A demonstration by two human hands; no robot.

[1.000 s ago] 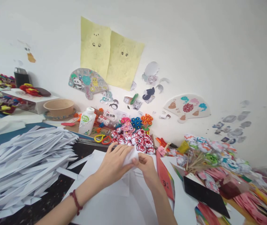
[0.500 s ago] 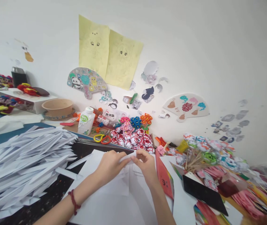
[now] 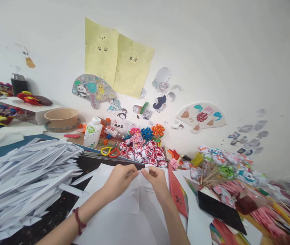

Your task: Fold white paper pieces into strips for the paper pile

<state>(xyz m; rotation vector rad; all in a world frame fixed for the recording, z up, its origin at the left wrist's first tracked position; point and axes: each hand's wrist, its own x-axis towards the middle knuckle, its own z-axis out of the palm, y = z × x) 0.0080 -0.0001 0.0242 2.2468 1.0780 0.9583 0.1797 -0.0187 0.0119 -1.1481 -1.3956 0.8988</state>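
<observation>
My left hand [image 3: 120, 180] and my right hand [image 3: 157, 182] meet at their fingertips above white paper sheets [image 3: 119, 224] on the table. Each thumb and forefinger is pinched together on a small piece of white paper [image 3: 138, 179], which blends into the sheets behind it. Its full outline is hard to make out, and the fingers partly cover it. A dark red braided bracelet [image 3: 78, 221] circles my left wrist. Close beside my right forearm lies a red printed packet [image 3: 177, 194].
At left lies a big heap of folded white paper strips [image 3: 30, 183]. Behind my hands are red-and-white paper flowers [image 3: 145, 153], scissors [image 3: 110, 150] and a white bottle [image 3: 92, 132]. A black phone-like slab [image 3: 221, 209] and wooden sticks [image 3: 208, 175] lie at right.
The folded white paper that stood out between my fingers now shows less. My fingertips have come closer together and both hands sit slightly lower.
</observation>
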